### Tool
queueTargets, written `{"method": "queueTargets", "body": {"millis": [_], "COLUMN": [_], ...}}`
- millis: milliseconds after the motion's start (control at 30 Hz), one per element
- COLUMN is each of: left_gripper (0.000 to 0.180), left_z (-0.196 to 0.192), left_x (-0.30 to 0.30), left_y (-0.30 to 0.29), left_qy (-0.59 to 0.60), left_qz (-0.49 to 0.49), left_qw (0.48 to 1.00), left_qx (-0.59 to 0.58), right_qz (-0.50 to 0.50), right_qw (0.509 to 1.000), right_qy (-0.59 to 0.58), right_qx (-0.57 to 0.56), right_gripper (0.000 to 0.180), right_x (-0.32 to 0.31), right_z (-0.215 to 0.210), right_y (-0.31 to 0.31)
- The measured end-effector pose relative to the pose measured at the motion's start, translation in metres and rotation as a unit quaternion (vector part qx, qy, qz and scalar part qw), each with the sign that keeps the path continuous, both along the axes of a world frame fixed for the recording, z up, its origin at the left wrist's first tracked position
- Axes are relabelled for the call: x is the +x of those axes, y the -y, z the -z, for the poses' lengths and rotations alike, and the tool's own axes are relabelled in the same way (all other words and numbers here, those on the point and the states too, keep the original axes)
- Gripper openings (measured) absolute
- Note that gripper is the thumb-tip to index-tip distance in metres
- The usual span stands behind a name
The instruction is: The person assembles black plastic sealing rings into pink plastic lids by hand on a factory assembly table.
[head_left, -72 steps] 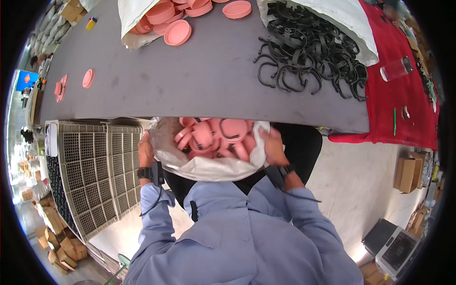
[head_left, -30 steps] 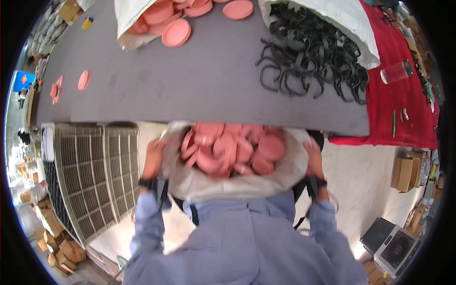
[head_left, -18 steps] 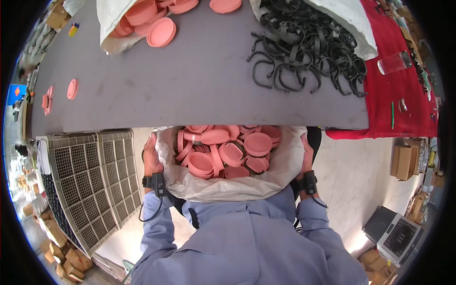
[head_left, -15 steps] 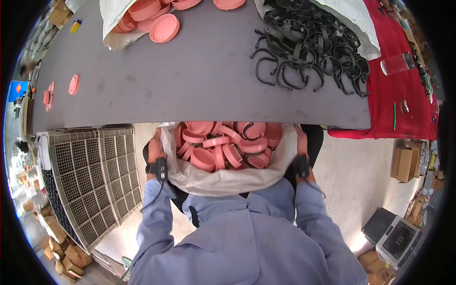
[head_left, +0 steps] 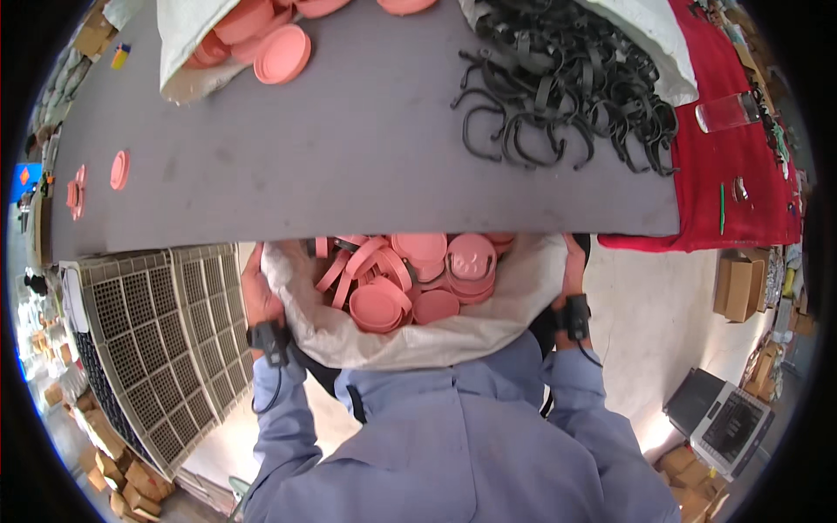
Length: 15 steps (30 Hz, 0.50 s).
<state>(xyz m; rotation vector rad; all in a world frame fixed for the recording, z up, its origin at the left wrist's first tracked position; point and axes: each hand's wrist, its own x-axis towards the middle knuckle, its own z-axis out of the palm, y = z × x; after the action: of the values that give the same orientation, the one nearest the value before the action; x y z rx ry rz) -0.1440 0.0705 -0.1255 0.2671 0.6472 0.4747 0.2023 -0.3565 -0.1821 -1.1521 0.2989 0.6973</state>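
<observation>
A white woven sack (head_left: 323,338) sits open at my lap, partly under the table's near edge. Inside lie several pink round plastic lids (head_left: 377,307), some with dark curved handles fitted. My left hand (head_left: 261,292) grips the sack's left side, and my right hand (head_left: 573,268) has hold of its right side. The table edge and the sack hide some of the fingertips. Each wrist carries a small black device with a cable.
On the grey table (head_left: 305,166), another white sack (head_left: 179,74) spills pink lids and a third holds black curved handles (head_left: 558,96). Loose pink parts (head_left: 120,170) lie at the left. A plastic crate (head_left: 157,340) stands left, a red cloth (head_left: 645,200) right, with a clear cup (head_left: 726,113).
My hands have moved apart, spreading the sack wider. The lids inside have tumbled into a different arrangement, with one fitted lid now face up at the right.
</observation>
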Motion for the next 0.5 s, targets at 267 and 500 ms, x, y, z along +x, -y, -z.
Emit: {"method": "queueTargets", "body": {"millis": [267,500], "left_gripper": [0.064,0.046], "left_z": [0.016,-0.063], "left_x": [-0.055,-0.033], "left_y": [0.048,0.089], "left_qy": [-0.465,-0.307], "left_qz": [0.259,0.048], "left_qw": [0.685,0.929], "left_qx": [0.497,0.200], "right_qz": [-0.184,-0.095], "right_qw": [0.966,0.995], "right_qy": [0.056,-0.026], "right_qx": [-0.171,0.029], "right_gripper": [0.053,0.045], "right_x": [-0.069,-0.079], "right_z": [-0.032,-0.098], "right_y": [0.008,-0.004]}}
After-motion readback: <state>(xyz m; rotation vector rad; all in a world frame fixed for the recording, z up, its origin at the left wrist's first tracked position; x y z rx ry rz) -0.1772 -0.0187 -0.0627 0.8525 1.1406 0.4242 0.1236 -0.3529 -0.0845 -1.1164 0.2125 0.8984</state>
